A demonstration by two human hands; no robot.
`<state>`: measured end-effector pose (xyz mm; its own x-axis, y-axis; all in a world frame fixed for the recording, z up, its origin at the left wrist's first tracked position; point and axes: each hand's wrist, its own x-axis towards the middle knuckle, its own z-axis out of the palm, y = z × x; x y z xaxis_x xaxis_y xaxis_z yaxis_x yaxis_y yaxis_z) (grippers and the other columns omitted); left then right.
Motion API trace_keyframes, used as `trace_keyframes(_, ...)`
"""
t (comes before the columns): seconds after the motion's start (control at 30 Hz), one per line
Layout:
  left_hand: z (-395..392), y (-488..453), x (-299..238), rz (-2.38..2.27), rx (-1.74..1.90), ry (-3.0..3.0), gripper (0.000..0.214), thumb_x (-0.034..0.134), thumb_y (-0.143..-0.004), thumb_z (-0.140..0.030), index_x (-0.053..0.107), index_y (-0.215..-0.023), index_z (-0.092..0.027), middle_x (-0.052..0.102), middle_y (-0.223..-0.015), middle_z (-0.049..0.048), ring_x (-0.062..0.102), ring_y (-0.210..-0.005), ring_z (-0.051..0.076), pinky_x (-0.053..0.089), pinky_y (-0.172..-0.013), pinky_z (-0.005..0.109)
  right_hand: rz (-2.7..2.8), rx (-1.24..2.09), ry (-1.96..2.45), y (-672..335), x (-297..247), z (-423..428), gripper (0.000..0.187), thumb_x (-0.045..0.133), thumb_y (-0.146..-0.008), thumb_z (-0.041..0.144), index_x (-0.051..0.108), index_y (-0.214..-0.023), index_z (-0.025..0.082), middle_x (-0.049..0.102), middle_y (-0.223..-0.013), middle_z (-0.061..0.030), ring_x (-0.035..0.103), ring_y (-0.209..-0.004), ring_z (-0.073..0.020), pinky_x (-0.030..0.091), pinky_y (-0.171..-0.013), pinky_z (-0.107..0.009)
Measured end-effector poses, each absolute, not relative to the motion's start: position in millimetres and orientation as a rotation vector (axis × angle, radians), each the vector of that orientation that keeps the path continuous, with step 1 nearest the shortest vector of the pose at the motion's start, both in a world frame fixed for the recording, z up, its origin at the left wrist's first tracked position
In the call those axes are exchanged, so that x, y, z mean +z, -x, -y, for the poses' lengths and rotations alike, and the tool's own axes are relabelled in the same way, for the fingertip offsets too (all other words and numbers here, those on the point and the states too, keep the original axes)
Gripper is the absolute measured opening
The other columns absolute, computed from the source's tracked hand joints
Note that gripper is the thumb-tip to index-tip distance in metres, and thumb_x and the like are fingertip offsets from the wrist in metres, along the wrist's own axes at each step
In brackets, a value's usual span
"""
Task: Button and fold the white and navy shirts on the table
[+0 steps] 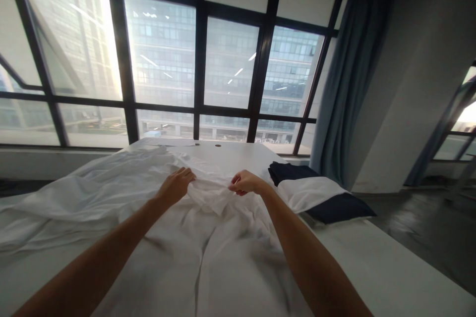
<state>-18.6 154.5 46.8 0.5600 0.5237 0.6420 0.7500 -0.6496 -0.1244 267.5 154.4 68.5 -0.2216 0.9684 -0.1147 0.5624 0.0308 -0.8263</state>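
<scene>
A white shirt (174, 262) lies spread on the table, its front opening running toward me down the middle. Its collar (210, 197) is at the far end, between my hands. My left hand (178, 182) is closed at the collar's left side, with its fingertips partly hidden by the fabric. On the other side, my right hand (246, 183) pinches the collar edge between thumb and fingers. More rumpled white cloth (92, 185) spreads to the left; I cannot tell whether it belongs to the same shirt.
Folded dark navy and white clothes (316, 193) lie at the right edge of the white table (394, 262). Behind the table stand large black-framed windows (230, 69). A blue-grey curtain (342, 84) hangs at the right, beside a wall.
</scene>
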Motion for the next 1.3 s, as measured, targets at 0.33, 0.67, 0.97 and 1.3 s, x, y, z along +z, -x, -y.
trace_keyframes(0.33, -161, 27, 43, 1.122, -0.788, 2.334, 0.025, 0.044, -0.09, -0.013, 0.069, -0.091, -0.017, 0.064, -0.094, 0.0102, 0.055, -0.091, 0.026, 0.046, -0.078, 0.039, 1.44, 1.547, 1.029, -275, 54, -162, 0.036, 0.078, -0.06, 0.009, 0.055, -0.087, 0.016, 0.057, -0.072, 0.0038, 0.064, -0.066, -0.0111, 0.057, -0.072, -0.031)
trace_keyframes(0.67, -159, 16, 38, 1.035, -0.804, 2.517, 0.015, 0.051, -0.091, -0.022, 0.065, -0.086, -0.019, 0.069, -0.086, 0.0058, 0.062, -0.086, 0.021, 0.046, -0.081, 0.035, 1.278, 1.675, 0.828, -260, 57, -154, 0.052, 0.062, -0.054, 0.001, 0.049, -0.102, 0.018, 0.062, -0.08, 0.0023, 0.06, -0.065, -0.0116, 0.047, -0.066, -0.026)
trace_keyframes(0.97, -166, 21, 31, 1.148, -0.942, 2.474, 0.025, 0.04, -0.091, -0.012, 0.063, -0.086, -0.019, 0.066, -0.086, 0.0072, 0.061, -0.087, 0.02, 0.049, -0.078, 0.034, 1.101, 1.754, 0.865, -247, 55, -151, 0.043, 0.054, -0.056, 0.007, 0.046, -0.096, 0.019, 0.054, -0.071, 0.0047, 0.055, -0.058, -0.0118, 0.045, -0.061, -0.026)
trace_keyframes(1.3, -167, 20, 33, 1.199, -1.302, 2.483, 0.025, 0.033, -0.094, -0.023, 0.058, -0.091, -0.019, 0.066, -0.088, 0.0084, 0.063, -0.084, 0.021, 0.05, -0.077, 0.034, 1.392, 1.346, 0.958, -253, 40, -164, 0.044, 0.079, -0.054, 0.023, 0.055, -0.09, 0.019, 0.054, -0.064, 0.0081, 0.049, -0.056, -0.0073, 0.041, -0.06, -0.023)
